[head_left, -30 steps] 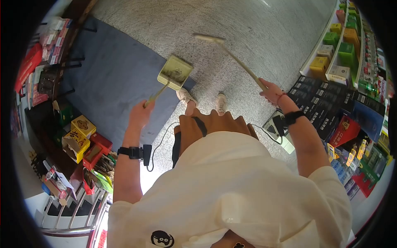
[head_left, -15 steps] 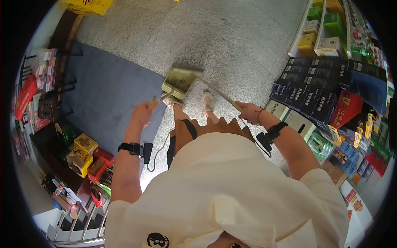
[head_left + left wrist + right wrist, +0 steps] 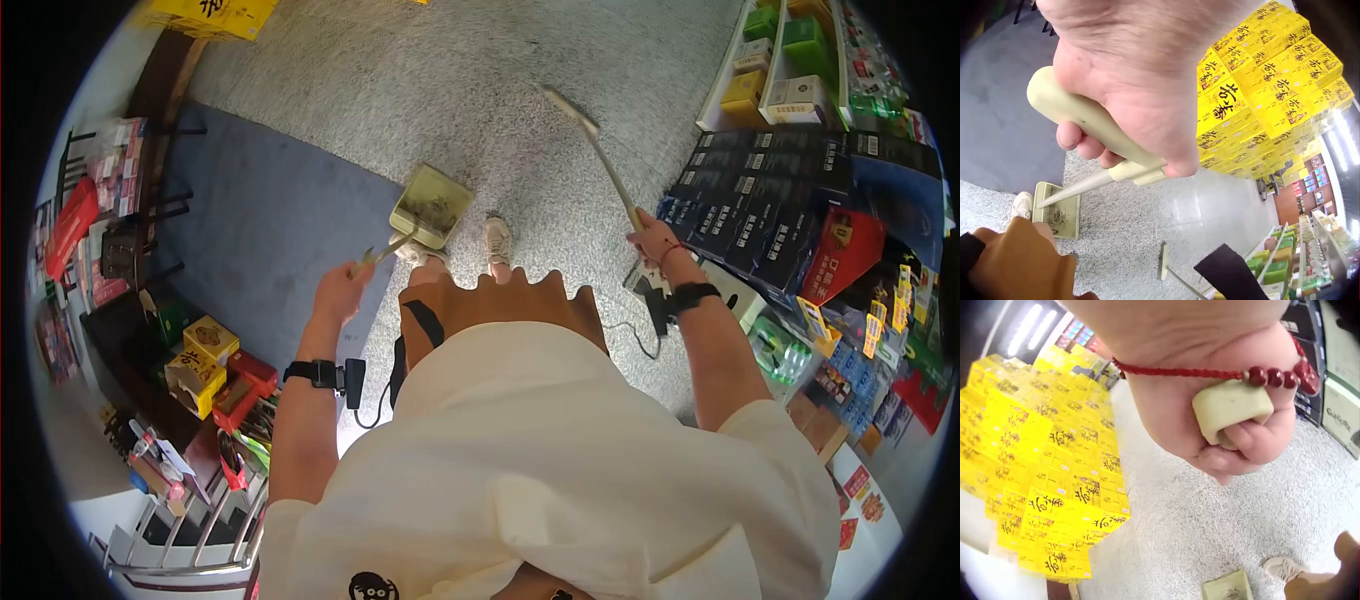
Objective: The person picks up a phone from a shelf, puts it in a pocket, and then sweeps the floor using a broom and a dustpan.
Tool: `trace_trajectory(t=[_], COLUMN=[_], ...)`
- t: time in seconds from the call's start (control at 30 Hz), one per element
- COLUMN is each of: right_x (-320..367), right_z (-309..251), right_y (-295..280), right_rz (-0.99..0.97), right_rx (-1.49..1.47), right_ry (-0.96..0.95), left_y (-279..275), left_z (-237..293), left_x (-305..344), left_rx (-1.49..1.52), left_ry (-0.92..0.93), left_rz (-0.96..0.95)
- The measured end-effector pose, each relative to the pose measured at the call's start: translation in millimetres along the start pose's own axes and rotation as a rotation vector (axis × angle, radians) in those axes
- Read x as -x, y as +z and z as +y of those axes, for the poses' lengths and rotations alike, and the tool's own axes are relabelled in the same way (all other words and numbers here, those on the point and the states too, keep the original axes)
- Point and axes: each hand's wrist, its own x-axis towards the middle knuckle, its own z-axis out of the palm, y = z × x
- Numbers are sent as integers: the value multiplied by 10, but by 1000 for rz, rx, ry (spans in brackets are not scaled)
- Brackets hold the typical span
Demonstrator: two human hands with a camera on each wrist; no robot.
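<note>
The left hand (image 3: 341, 294) grips the handle of a pale yellow-green dustpan (image 3: 447, 193); in the left wrist view the fingers wrap round the thick grip (image 3: 1097, 122). Dark debris lies inside the pan (image 3: 1070, 217), which stands on the floor by the person's shoes. The right hand (image 3: 656, 243) holds a broom by its stick (image 3: 615, 178), and the broom head (image 3: 573, 110) is on the floor, up and right of the pan, apart from it. In the right wrist view curled fingers surround the handle's end (image 3: 1232, 407).
A blue-grey mat (image 3: 260, 200) covers the floor at left. Dark boxes (image 3: 745, 205) and shelves of goods (image 3: 741, 70) stand at right. Yellow cartons (image 3: 1272, 87) are stacked high. Small yellow and red boxes (image 3: 196, 378) lie at left, above a metal railing (image 3: 190, 568).
The broom head passed from up beside the pan to over its rim, then swung away up and right. The right hand moved inward, then back out. The left hand keeps its hold on the dustpan.
</note>
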Motion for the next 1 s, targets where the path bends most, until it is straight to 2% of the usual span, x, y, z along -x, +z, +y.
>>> trace_trajectory(t=[0.07,0.1,0.13,0.2,0.27,0.3,0.37,0.4,0.47,0.57,0.63,0.77,0.9,0.97,1.0], right_x=[-279,-241,-137,1,443,393,803,828,878,1135,1283,1551,1342,1084,970], right_z=[172,199,207,363,249,428,164,191,272,194,306,501,772,891,941], right_y=[163,299,446,675,804,897,941,973,1051,1115,1157,1081,1129,1213,1260], right_rz=[-24,-4,-14,-55,-140,-188,-234,-225,-402,-462,-440,-271,-68,-38,-42], right_rx=[-324,-366,-282,-161,-47,-47,136,135,71,117,102,56,-54,-90,-246], right_ry=[78,95,76,40,73,77,65,66,48,56,65,72,105,84,87], left_y=[112,138,135,181,268,299,316,327,353,330,355,453,457,398,379], left_z=[-176,-220,-168,-58,-106,-150,-204,-237,-327,-400,-505,-865,-1237,-1313,-1338], left_x=[23,33,100,208,186,180,146,131,101,213,303,468,627,744,791], left_rx=[-13,-25,-31,-34,-48,-58,-70,-82,-82,-56,-26,10,35,44,55], left_ry=[11,31,38,-59,-13,25,34,34,60,74,68,96,94,73,55], left_rz=[15,26,25,-65,-47,-28,-33,-37,-25,-29,-49,-14,5,3,-5])
